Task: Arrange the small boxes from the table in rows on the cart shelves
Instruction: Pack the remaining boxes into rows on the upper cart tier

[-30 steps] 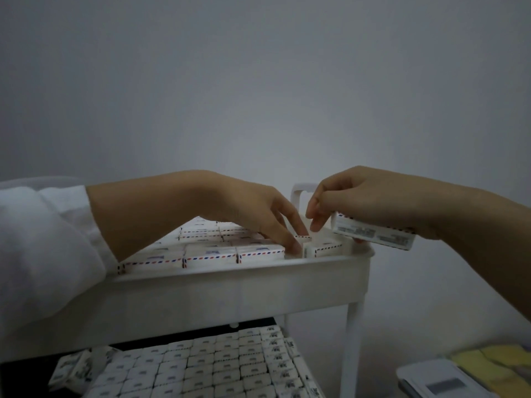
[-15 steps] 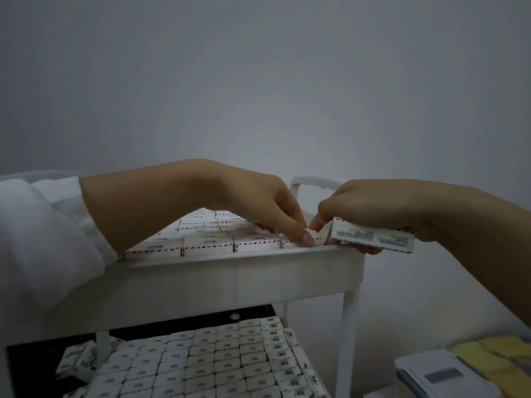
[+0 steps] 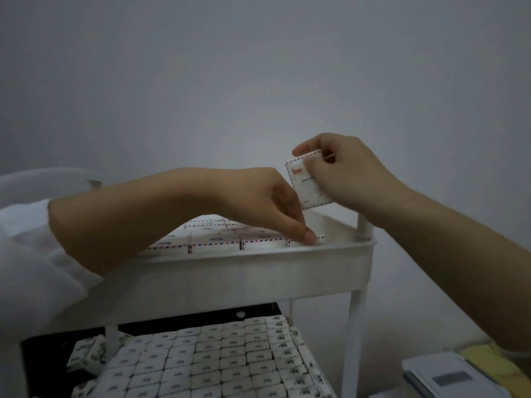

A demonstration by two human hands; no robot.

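A white cart's top shelf [image 3: 330,262] holds rows of small white boxes [image 3: 215,244] with red-and-blue striped edges. My left hand [image 3: 270,205] reaches over them, its fingertips pressing down on the last box [image 3: 320,239] at the right end of the front row. My right hand [image 3: 344,170] is raised above the shelf's right corner and grips a small stack of the same boxes [image 3: 309,183], tilted on edge. The lower shelf [image 3: 218,360] is packed with several rows of boxes.
A cart post [image 3: 363,225] stands at the shelf's right corner under my right wrist. Loose boxes [image 3: 87,354] lie tumbled at the lower shelf's left. A white device [image 3: 448,377] and yellow items [image 3: 485,357] sit at the bottom right. A plain wall is behind.
My right hand rose from the shelf's rim and turned its boxes from flat to on edge. My left hand stayed, its fingers now on a box set at the front row's right end.
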